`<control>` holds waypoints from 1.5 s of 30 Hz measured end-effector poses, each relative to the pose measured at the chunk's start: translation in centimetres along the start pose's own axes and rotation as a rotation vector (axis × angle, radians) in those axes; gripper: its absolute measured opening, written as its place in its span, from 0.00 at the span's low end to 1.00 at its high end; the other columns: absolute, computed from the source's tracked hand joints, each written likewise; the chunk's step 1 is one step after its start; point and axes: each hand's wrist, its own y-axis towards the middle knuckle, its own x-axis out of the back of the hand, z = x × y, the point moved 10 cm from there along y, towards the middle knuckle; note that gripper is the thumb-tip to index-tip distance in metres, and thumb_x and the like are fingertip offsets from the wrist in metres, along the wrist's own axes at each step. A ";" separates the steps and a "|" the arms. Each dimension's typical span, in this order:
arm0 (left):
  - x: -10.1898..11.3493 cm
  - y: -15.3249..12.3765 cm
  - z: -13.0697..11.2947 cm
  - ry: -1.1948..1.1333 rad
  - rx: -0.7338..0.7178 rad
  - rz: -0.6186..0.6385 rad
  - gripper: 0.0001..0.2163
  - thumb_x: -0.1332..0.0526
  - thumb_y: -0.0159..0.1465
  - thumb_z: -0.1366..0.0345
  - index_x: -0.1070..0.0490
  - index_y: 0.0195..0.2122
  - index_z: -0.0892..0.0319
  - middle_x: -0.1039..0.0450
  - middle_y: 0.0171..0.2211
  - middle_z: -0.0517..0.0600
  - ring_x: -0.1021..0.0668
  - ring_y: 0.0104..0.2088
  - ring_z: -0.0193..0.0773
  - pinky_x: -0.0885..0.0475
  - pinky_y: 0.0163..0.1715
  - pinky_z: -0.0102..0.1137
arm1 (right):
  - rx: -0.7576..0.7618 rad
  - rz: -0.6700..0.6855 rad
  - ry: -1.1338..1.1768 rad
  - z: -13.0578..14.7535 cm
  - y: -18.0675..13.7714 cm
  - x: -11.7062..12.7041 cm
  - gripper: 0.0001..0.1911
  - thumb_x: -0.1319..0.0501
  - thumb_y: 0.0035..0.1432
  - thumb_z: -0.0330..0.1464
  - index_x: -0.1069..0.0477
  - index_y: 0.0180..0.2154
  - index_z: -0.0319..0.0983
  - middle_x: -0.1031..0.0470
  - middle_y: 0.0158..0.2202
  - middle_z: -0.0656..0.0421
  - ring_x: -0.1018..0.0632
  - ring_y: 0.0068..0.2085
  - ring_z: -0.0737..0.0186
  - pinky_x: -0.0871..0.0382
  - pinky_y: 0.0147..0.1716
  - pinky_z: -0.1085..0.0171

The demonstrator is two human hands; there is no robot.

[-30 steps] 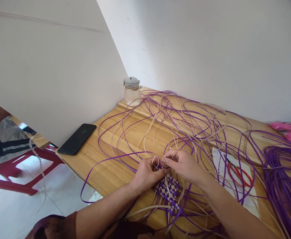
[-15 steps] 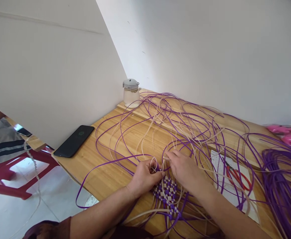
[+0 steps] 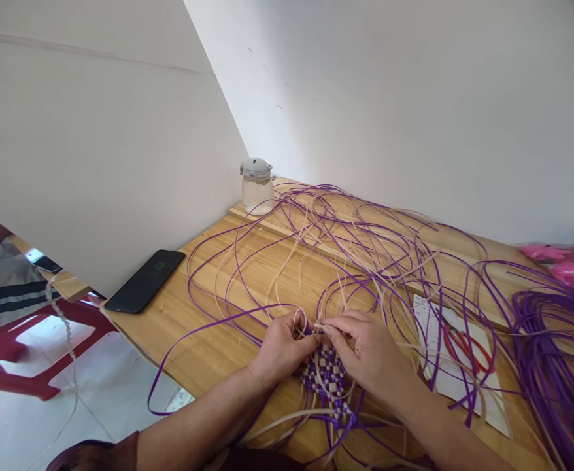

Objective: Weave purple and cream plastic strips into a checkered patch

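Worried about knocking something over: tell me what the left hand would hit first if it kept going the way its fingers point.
The left hand points rightward into the right hand; their fingertips already meet over the woven patch, so it would likely meet that first.

The right hand (image 3: 370, 350) covers part of the woven patch (image 3: 330, 378) — its far edge is hidden. The purple coil (image 3: 556, 366) and pink bundle (image 3: 566, 261) run off the right edge — the paper sheet's (image 3: 456, 379) print is too small to read.
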 end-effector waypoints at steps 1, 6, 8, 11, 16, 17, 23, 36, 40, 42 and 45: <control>0.0 0.0 -0.1 -0.005 -0.002 0.002 0.13 0.35 0.55 0.58 0.35 0.29 0.61 0.36 0.19 0.42 0.34 0.16 0.27 0.40 0.16 0.23 | -0.008 -0.009 0.027 -0.2 0.1 -0.1 0.13 0.47 0.64 0.32 0.23 0.37 0.42 0.24 0.33 0.58 0.25 0.37 0.61 0.34 0.40 0.62; -0.1 -0.1 -0.5 -0.044 -0.011 0.014 0.14 0.33 0.54 0.59 0.34 0.32 0.61 0.34 0.21 0.42 0.34 0.16 0.27 0.40 0.16 0.22 | -0.031 -0.044 0.135 -1.4 0.3 -0.7 0.12 0.44 0.60 0.28 0.23 0.39 0.44 0.22 0.36 0.59 0.24 0.38 0.61 0.34 0.40 0.63; -0.2 -0.1 -0.5 -0.053 -0.008 0.024 0.14 0.33 0.54 0.59 0.34 0.33 0.61 0.34 0.21 0.42 0.34 0.16 0.26 0.40 0.15 0.22 | -0.026 -0.030 0.139 -1.5 0.3 -0.9 0.13 0.44 0.60 0.26 0.23 0.40 0.44 0.22 0.36 0.60 0.24 0.38 0.61 0.34 0.40 0.62; -0.2 -0.1 -0.4 -0.066 0.006 0.032 0.14 0.33 0.54 0.58 0.34 0.32 0.61 0.34 0.21 0.42 0.33 0.16 0.26 0.40 0.15 0.22 | -0.005 -0.014 0.116 -1.4 0.2 -1.0 0.15 0.45 0.59 0.24 0.24 0.41 0.45 0.22 0.36 0.60 0.25 0.39 0.61 0.35 0.41 0.62; -0.2 -0.1 -0.2 -0.070 0.020 0.036 0.15 0.32 0.53 0.57 0.35 0.30 0.61 0.35 0.18 0.41 0.33 0.15 0.27 0.41 0.15 0.22 | -0.010 -0.012 0.108 -1.5 0.0 -1.3 0.14 0.46 0.61 0.25 0.25 0.41 0.45 0.23 0.37 0.61 0.26 0.40 0.62 0.36 0.42 0.62; -0.2 -0.1 -0.1 -0.068 0.025 0.036 0.15 0.33 0.53 0.57 0.35 0.30 0.61 0.35 0.18 0.41 0.34 0.15 0.27 0.42 0.15 0.22 | -0.012 -0.012 0.105 -1.5 0.0 -1.3 0.13 0.46 0.61 0.25 0.26 0.40 0.45 0.24 0.37 0.61 0.26 0.40 0.62 0.36 0.42 0.63; -0.1 0.1 0.0 -0.066 0.014 0.032 0.15 0.37 0.58 0.53 0.35 0.29 0.61 0.36 0.13 0.42 0.36 0.14 0.27 0.44 0.15 0.22 | -0.007 -0.021 0.080 -1.7 -0.1 -1.4 0.12 0.47 0.61 0.25 0.27 0.39 0.45 0.25 0.36 0.61 0.27 0.39 0.63 0.36 0.40 0.64; 0.0 0.2 0.2 -0.043 0.045 0.011 0.18 0.35 0.55 0.50 0.34 0.27 0.61 0.38 0.15 0.42 0.36 0.15 0.27 0.46 0.16 0.23 | 0.011 -0.019 0.106 -1.4 0.0 -1.0 0.12 0.46 0.60 0.24 0.28 0.37 0.44 0.25 0.35 0.62 0.27 0.39 0.63 0.37 0.40 0.64; -0.2 0.4 0.4 -0.044 0.062 0.030 0.17 0.35 0.55 0.51 0.32 0.27 0.62 0.37 0.17 0.43 0.36 0.15 0.26 0.46 0.16 0.23 | 0.005 -0.024 0.159 -1.6 0.1 -1.0 0.12 0.46 0.59 0.24 0.28 0.37 0.44 0.25 0.36 0.63 0.26 0.39 0.64 0.36 0.41 0.64; -0.3 0.5 0.4 -0.043 0.065 0.032 0.16 0.35 0.55 0.53 0.33 0.26 0.62 0.37 0.16 0.43 0.37 0.15 0.26 0.47 0.15 0.23 | -0.008 -0.016 0.188 -1.9 0.1 -1.1 0.12 0.46 0.58 0.23 0.29 0.38 0.44 0.25 0.37 0.63 0.26 0.40 0.64 0.36 0.41 0.64; -0.2 0.5 0.4 -0.056 0.064 0.005 0.15 0.35 0.55 0.54 0.34 0.25 0.61 0.39 0.15 0.42 0.38 0.15 0.26 0.47 0.15 0.23 | -0.048 0.001 0.210 -2.3 0.0 -1.4 0.12 0.45 0.58 0.23 0.31 0.40 0.44 0.25 0.36 0.63 0.25 0.38 0.65 0.35 0.40 0.64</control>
